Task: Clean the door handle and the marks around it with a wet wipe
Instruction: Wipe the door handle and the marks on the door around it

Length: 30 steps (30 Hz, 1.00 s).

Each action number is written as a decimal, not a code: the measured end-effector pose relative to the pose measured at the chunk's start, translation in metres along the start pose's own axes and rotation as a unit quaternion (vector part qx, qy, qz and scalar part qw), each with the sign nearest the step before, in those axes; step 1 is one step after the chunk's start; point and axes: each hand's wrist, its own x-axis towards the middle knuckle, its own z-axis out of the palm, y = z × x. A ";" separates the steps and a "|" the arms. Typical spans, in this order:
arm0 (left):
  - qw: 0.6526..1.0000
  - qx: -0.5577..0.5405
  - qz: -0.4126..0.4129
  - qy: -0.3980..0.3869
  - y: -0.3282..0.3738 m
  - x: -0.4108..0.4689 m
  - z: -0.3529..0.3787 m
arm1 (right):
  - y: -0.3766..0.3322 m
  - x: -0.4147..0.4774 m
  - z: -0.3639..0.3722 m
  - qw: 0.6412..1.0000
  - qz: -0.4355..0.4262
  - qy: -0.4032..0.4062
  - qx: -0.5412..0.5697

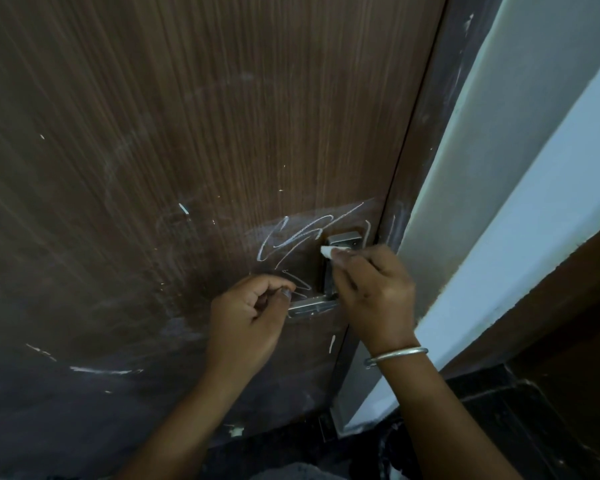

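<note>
The right hand [374,292], a thin silver bangle [397,355] on its wrist, pinches a small white piece [327,251] between fingertips and thumb — it may be a wadded wet wipe, though it cannot be told for sure — and presses it against the brushed-steel door handle's plate [342,242] near the brown wood-grain door's [187,133] right edge. The left hand [245,320] sits just beside the handle's lever [309,306], fingers curled together, thumb against forefinger, holding nothing visible — white scribbled marks [291,237] loop across the door just left of and above the plate.
</note>
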 end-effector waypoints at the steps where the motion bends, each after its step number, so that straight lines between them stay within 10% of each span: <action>1: 1.000 -0.006 -0.002 0.002 -0.001 0.000 -0.001 | 0.004 0.000 -0.003 1.000 0.007 0.014 0.002; 30: 1.000 -0.008 -0.014 0.000 -0.007 -0.001 0.001 | 0.021 -0.001 -0.018 0.998 0.029 -0.022 -0.045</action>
